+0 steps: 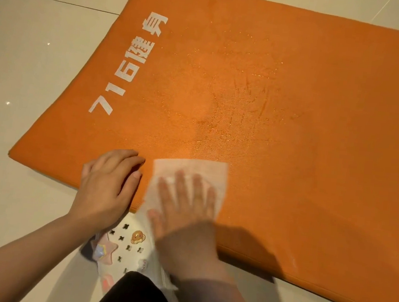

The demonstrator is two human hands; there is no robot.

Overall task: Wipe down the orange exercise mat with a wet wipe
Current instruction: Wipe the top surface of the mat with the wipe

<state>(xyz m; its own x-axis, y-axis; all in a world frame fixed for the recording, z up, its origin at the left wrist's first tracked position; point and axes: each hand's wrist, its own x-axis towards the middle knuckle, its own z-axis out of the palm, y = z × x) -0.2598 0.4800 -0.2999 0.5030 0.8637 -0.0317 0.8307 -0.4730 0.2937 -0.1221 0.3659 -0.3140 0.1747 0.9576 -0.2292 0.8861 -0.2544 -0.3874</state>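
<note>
Right hand (186, 198): my flat fingers pressing the wet wipe (191, 172) on the orange mat (296, 111).
Left hand (111, 181): relaxed, resting on the mat's near edge.

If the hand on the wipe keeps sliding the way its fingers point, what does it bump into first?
Probably nothing: beyond the right hand on the white wet wipe lies only the flat orange exercise mat, with wet streaks.

wipe (191, 174) on mat (296, 111) — near edge

Orange mat (297, 99) flat on floor; white wipe (191, 174) spread near edge.
</note>
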